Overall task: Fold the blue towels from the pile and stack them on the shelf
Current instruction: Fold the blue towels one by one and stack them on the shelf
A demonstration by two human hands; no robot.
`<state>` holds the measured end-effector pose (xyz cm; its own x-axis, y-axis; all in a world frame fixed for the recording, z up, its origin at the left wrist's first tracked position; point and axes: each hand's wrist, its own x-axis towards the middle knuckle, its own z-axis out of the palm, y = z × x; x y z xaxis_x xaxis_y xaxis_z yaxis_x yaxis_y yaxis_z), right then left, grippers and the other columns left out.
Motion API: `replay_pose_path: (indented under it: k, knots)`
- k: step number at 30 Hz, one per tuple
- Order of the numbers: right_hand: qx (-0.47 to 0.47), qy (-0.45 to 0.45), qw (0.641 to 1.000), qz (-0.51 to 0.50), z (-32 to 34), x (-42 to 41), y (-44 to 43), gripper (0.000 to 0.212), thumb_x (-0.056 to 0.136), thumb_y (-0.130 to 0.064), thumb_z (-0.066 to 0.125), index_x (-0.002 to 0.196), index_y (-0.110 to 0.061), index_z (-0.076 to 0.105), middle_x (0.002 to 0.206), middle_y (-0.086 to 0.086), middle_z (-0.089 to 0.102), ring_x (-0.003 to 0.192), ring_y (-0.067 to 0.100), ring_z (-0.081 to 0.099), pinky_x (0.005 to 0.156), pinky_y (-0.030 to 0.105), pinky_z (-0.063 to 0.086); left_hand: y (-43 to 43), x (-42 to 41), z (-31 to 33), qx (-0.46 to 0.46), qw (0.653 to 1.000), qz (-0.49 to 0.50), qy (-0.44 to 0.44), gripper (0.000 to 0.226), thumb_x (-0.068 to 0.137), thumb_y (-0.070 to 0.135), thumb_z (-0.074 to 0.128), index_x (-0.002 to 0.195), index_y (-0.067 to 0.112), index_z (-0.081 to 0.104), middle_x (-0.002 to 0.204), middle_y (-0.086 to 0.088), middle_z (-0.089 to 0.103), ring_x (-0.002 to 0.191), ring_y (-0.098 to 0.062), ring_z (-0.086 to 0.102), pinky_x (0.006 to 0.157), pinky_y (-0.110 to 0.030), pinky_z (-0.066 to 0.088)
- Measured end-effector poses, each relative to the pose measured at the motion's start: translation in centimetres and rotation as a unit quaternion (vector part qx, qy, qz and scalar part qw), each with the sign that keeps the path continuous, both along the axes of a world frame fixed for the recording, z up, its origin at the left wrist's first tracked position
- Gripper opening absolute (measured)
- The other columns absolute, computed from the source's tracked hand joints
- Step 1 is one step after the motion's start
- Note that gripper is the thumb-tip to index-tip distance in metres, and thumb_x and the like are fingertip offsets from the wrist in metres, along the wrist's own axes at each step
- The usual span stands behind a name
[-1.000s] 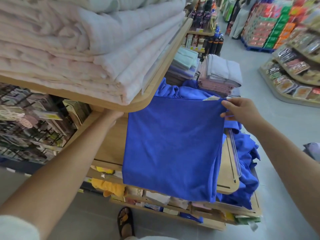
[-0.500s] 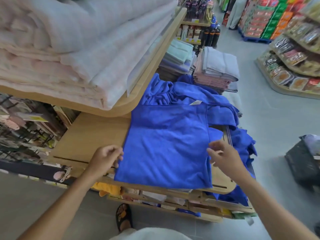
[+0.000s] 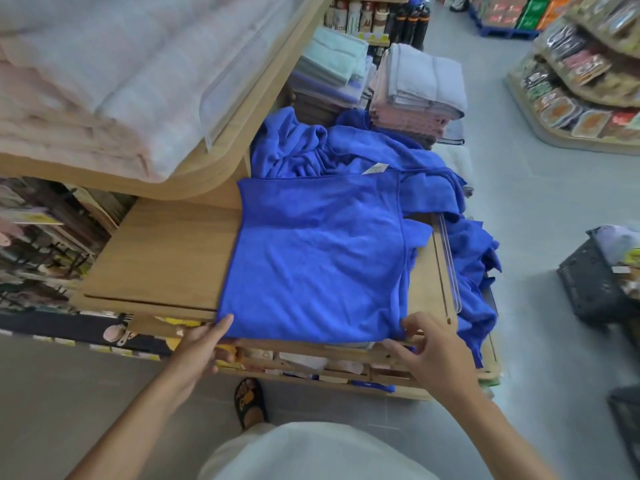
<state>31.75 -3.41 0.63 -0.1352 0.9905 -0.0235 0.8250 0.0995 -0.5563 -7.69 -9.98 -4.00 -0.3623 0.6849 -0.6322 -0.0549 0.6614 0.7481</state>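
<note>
A blue towel (image 3: 318, 258) lies flat in a rough rectangle on the wooden shelf (image 3: 162, 258), its near edge hanging over the shelf's front. My left hand (image 3: 204, 344) pinches the towel's near left corner, thumb on top. My right hand (image 3: 433, 355) grips the near right corner with curled fingers. Behind and to the right lies the crumpled pile of blue towels (image 3: 346, 147), spilling down the shelf's right side.
An upper shelf (image 3: 242, 109) with pale pink and white bedding overhangs the left. Folded grey and pink towels (image 3: 419, 88) stand at the back. A clear shelf divider (image 3: 450, 261) runs along the right. A black basket (image 3: 595, 282) sits on the floor to the right.
Both hands have come down from the towel's far corners to its near corners at the shelf's front edge. The towel now lies flat, with less of it hanging over the front.
</note>
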Motion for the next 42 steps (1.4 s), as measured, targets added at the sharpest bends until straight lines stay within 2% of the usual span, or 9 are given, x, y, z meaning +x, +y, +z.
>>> replay_pose_path:
  k: [4, 8, 11, 15, 20, 25, 29, 37, 42]
  knots:
    - [0.012, 0.005, 1.0, -0.02, -0.3, -0.2, -0.3, 0.026, 0.086, -0.036, 0.077, 0.078, -0.038, 0.052, 0.084, -0.018, 0.059, 0.066, 0.006, 0.06, 0.056, 0.034, 0.052, -0.6, -0.1, 0.2, 0.046, 0.998, 0.029, 0.034, 0.058, 0.071, 0.068, 0.071, 0.104, 0.02, 0.074, 0.087, -0.003, 0.077, 0.059, -0.011, 0.063, 0.044, -0.022, 0.038]
    - [-0.068, 0.13, 0.988, -0.048, -0.3, 0.3, -0.8, 0.008, 0.097, -0.03, 0.064, 0.094, -0.037, 0.059, 0.074, -0.007, 0.071, 0.056, 0.013, 0.068, 0.053, 0.039, 0.059, -1.0, -0.1, 0.2, 0.067, 0.996, 0.033, 0.049, 0.047, 0.079, 0.062, 0.069, 0.108, 0.025, 0.072, 0.075, 0.005, 0.073, 0.061, -0.012, 0.063, 0.046, -0.024, 0.041]
    - [-0.122, 0.237, 0.961, -0.079, 0.0, 0.1, -1.4, 0.025, 0.1, -0.016, 0.056, 0.093, -0.038, 0.065, 0.077, 0.0, 0.075, 0.06, 0.018, 0.074, 0.052, 0.035, 0.061, -1.1, 0.1, 0.1, 0.077, 0.995, 0.033, 0.046, 0.044, 0.082, 0.059, 0.068, 0.109, 0.024, 0.071, 0.073, 0.007, 0.071, 0.06, -0.012, 0.063, 0.046, -0.024, 0.041]
    - [-0.236, 0.42, 0.858, -0.178, 0.4, 0.0, -1.3, 0.02, 0.097, -0.003, 0.062, 0.098, -0.017, 0.076, 0.089, 0.013, 0.078, 0.077, 0.03, 0.078, 0.056, 0.031, 0.062, -1.2, 0.3, 0.1, 0.089, 0.994, 0.047, 0.041, 0.036, 0.087, 0.053, 0.068, 0.107, 0.022, 0.071, 0.071, 0.006, 0.07, 0.059, -0.011, 0.061, 0.045, -0.023, 0.041]
    - [-0.327, 0.562, 0.71, -0.269, 0.3, 0.5, -1.1, 0.023, 0.093, -0.019, 0.073, 0.108, -0.003, 0.068, 0.09, 0.016, 0.074, 0.079, 0.027, 0.077, 0.058, 0.03, 0.063, -1.3, 0.0, -0.1, 0.093, 0.994, 0.051, 0.028, 0.031, 0.091, 0.047, 0.067, 0.107, 0.02, 0.07, 0.077, 0.003, 0.07, 0.061, -0.013, 0.06, 0.045, -0.023, 0.041]
    - [-0.379, 0.592, 0.662, -0.262, -0.4, 0.9, -1.6, 0.033, 0.074, -0.016, 0.086, 0.102, -0.005, 0.072, 0.085, 0.012, 0.073, 0.076, 0.019, 0.075, 0.059, 0.026, 0.062, -1.4, -0.1, -0.3, 0.098, 0.994, 0.05, 0.022, 0.034, 0.091, 0.046, 0.068, 0.109, 0.018, 0.07, 0.08, 0.002, 0.068, 0.059, -0.012, 0.059, 0.042, -0.021, 0.039]
    - [-0.403, 0.594, 0.63, -0.296, -0.6, 0.8, -2.1, 0.034, 0.072, -0.011, 0.088, 0.1, -0.007, 0.07, 0.085, 0.009, 0.073, 0.072, 0.016, 0.074, 0.057, 0.024, 0.061, -1.6, -0.4, -0.5, 0.098, 0.994, 0.052, 0.027, 0.034, 0.09, 0.047, 0.068, 0.108, 0.018, 0.071, 0.076, 0.004, 0.069, 0.058, -0.011, 0.06, 0.042, -0.021, 0.039]
    - [-0.445, 0.558, 0.63, -0.304, -0.8, 0.7, -2.6, 0.034, 0.075, -0.016, 0.087, 0.104, -0.006, 0.072, 0.081, 0.006, 0.072, 0.065, 0.013, 0.069, 0.053, 0.024, 0.06, -2.1, -1.1, -1.0, 0.108, 0.99, 0.021, 0.084, 0.03, 0.091, 0.053, 0.066, 0.092, 0.024, 0.075, 0.064, 0.0, 0.065, 0.058, -0.013, 0.059, 0.05, -0.027, 0.04]
    - [-0.482, 0.657, 0.483, -0.321, -0.9, 0.8, -2.5, 0.026, 0.079, -0.012, 0.081, 0.101, -0.008, 0.068, 0.075, -0.001, 0.059, 0.056, 0.01, 0.063, 0.054, 0.02, 0.059, -2.1, -1.1, -1.0, 0.124, 0.984, -0.004, 0.131, 0.032, 0.094, 0.046, 0.066, 0.077, 0.019, 0.068, 0.061, 0.003, 0.062, 0.054, -0.013, 0.055, 0.051, -0.025, 0.039]
